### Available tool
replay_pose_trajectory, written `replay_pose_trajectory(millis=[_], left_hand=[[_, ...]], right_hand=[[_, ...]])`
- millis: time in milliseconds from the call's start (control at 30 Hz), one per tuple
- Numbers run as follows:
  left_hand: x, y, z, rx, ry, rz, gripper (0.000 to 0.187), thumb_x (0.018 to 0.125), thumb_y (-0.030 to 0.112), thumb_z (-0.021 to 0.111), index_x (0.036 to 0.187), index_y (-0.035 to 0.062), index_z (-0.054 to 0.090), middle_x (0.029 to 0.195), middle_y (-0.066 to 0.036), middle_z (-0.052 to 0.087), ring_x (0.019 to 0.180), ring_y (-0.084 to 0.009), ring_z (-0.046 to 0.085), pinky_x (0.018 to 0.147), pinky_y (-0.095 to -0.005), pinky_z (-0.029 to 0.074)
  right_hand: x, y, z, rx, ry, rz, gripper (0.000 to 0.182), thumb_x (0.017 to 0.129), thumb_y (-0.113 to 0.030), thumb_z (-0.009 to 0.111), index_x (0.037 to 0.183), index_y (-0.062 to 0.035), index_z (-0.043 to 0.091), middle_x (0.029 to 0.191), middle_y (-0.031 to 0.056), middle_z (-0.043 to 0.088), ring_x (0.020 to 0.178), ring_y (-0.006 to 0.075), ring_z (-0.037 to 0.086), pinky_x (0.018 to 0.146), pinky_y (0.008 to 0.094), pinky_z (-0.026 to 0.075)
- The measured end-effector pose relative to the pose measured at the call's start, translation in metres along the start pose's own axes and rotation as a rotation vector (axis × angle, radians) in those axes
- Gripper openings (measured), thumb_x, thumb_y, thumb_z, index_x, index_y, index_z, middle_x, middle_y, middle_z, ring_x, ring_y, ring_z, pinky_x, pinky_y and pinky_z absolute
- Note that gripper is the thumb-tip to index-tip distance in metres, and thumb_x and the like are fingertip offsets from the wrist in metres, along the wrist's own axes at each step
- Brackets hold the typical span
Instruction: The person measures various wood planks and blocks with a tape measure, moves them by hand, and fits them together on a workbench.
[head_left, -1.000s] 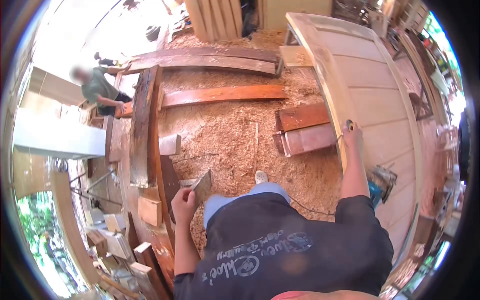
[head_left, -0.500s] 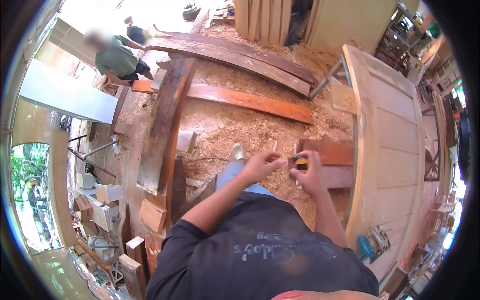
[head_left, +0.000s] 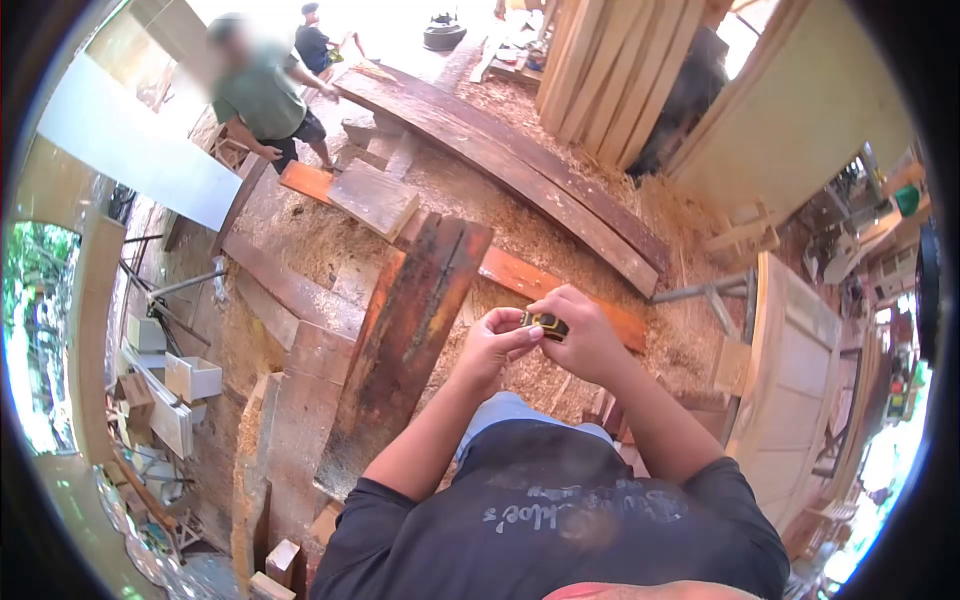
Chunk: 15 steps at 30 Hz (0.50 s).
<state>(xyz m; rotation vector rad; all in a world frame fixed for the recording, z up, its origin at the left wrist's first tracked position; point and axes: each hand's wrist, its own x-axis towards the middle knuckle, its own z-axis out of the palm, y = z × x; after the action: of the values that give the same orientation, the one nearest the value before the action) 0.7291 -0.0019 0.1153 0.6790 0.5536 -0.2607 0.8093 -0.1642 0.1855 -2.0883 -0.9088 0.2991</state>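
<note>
A small yellow and black tape measure (head_left: 546, 325) is held in front of my chest. My right hand (head_left: 582, 338) wraps round its case from the right. From the left, my left hand (head_left: 490, 348) meets it with thumb and fingers pinched at its near end; whether a bit of blade sticks out there is too small to tell. Just beyond my hands lies an orange-brown plank (head_left: 520, 272). Left of my left hand, a thick dark weathered board (head_left: 415, 330) slants across, touching neither hand.
Long dark planks (head_left: 500, 150) lie farther off. A person in a green shirt (head_left: 262, 105) stands at the far left, and another person (head_left: 313, 45) sits behind. A pale panelled door (head_left: 790, 370) stands at right. Wood shavings (head_left: 560, 385) cover the ground.
My view has turned and shifted toward the left planks. My hands have come together at the tape measure, over the orange-brown plank. The person in green is more upright.
</note>
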Motion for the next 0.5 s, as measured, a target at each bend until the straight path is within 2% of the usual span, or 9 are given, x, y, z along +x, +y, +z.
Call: replay_pose_trajectory(millis=[100, 167, 200, 267, 333, 367, 400, 433, 500], left_hand=[[-0.006, 0.033, -0.013, 0.015, 0.059, 0.052, 0.035, 0.087, 0.002, 0.081, 0.116, 0.0085, 0.061, 0.109, -0.003, 0.067, 0.101, -0.0151, 0.068, 0.092, -0.0321, 0.055], [-0.006, 0.039, -0.032, -0.020, 0.075, 0.059, 0.029, 0.087, 0.001, 0.079, 0.108, 0.0100, 0.061, 0.102, -0.001, 0.067, 0.097, -0.0134, 0.068, 0.087, -0.0304, 0.055], [-0.004, 0.042, -0.042, -0.034, 0.081, 0.054, 0.027, 0.087, 0.001, 0.078, 0.105, 0.0104, 0.061, 0.101, -0.001, 0.066, 0.095, -0.0130, 0.067, 0.085, -0.0302, 0.054], [-0.002, 0.051, -0.059, -0.088, 0.169, 0.059, 0.017, 0.089, 0.001, 0.073, 0.095, 0.0114, 0.060, 0.093, -0.001, 0.066, 0.086, -0.0124, 0.065, 0.079, -0.0289, 0.053], [-0.009, 0.072, -0.075, -0.203, 0.234, 0.204, 0.015, 0.087, 0.002, 0.074, 0.092, 0.0100, 0.062, 0.088, -0.001, 0.064, 0.080, -0.0127, 0.062, 0.071, -0.0256, 0.051], [-0.014, 0.088, -0.100, -0.185, 0.235, 0.238, 0.013, 0.086, 0.001, 0.072, 0.094, 0.0071, 0.064, 0.092, -0.004, 0.065, 0.079, -0.0151, 0.062, 0.073, -0.0296, 0.053], [-0.029, 0.117, -0.106, -0.231, 0.314, 0.289, 0.013, 0.087, 0.000, 0.070, 0.095, 0.0062, 0.063, 0.091, -0.002, 0.064, 0.079, -0.0133, 0.062, 0.072, -0.0267, 0.053], [-0.038, 0.138, -0.117, -0.207, 0.474, 0.483, 0.013, 0.086, 0.000, 0.070, 0.095, 0.0069, 0.063, 0.090, -0.002, 0.064, 0.079, -0.0127, 0.062, 0.072, -0.0256, 0.053], [-0.062, 0.172, -0.189, -0.314, 0.510, 0.696, 0.014, 0.088, 0.002, 0.069, 0.098, 0.0089, 0.063, 0.095, -0.004, 0.065, 0.081, -0.0115, 0.062, 0.074, -0.0244, 0.052]], right_hand=[[0.043, -0.005, 0.022, -0.077, -0.085, -0.087, 0.029, 0.080, -0.004, 0.074, 0.108, -0.0047, 0.064, 0.106, 0.0166, 0.066, 0.103, 0.0388, 0.065, 0.088, 0.0464, 0.052], [0.058, -0.005, 0.036, -0.156, -0.196, -0.054, 0.029, 0.082, -0.006, 0.073, 0.110, -0.0056, 0.063, 0.107, 0.0163, 0.066, 0.104, 0.0390, 0.065, 0.090, 0.0465, 0.051], [0.065, 0.001, 0.043, -0.182, -0.253, -0.061, 0.033, 0.085, -0.007, 0.069, 0.118, -0.0069, 0.062, 0.107, 0.0146, 0.068, 0.106, 0.0373, 0.066, 0.093, 0.0454, 0.050], [0.082, 0.011, 0.047, -0.282, -0.301, -0.179, 0.034, 0.086, -0.006, 0.066, 0.120, -0.0074, 0.063, 0.105, 0.0129, 0.069, 0.106, 0.0348, 0.066, 0.093, 0.0448, 0.051], [0.094, 0.018, 0.039, -0.336, -0.347, -0.211, 0.037, 0.087, -0.004, 0.064, 0.123, -0.0087, 0.064, 0.105, 0.0091, 0.070, 0.107, 0.0306, 0.066, 0.093, 0.0438, 0.052], [0.097, 0.034, 0.032, -0.325, -0.351, -0.161, 0.038, 0.086, -0.005, 0.065, 0.123, -0.0119, 0.067, 0.108, 0.0079, 0.069, 0.107, 0.0297, 0.066, 0.093, 0.0438, 0.053], [0.100, 0.049, 0.020, -0.344, -0.354, -0.132, 0.038, 0.087, -0.006, 0.067, 0.124, -0.0139, 0.068, 0.109, 0.0077, 0.069, 0.107, 0.0299, 0.066, 0.093, 0.0435, 0.053], [0.102, 0.064, 0.007, -0.363, -0.357, -0.105, 0.038, 0.087, -0.008, 0.068, 0.124, -0.0158, 0.070, 0.110, 0.0076, 0.069, 0.108, 0.0300, 0.066, 0.093, 0.0433, 0.053], [0.103, 0.096, -0.024, -0.320, -0.422, 0.052, 0.034, 0.089, -0.012, 0.071, 0.123, -0.0180, 0.071, 0.111, 0.0079, 0.070, 0.109, 0.0309, 0.066, 0.094, 0.0434, 0.054]])
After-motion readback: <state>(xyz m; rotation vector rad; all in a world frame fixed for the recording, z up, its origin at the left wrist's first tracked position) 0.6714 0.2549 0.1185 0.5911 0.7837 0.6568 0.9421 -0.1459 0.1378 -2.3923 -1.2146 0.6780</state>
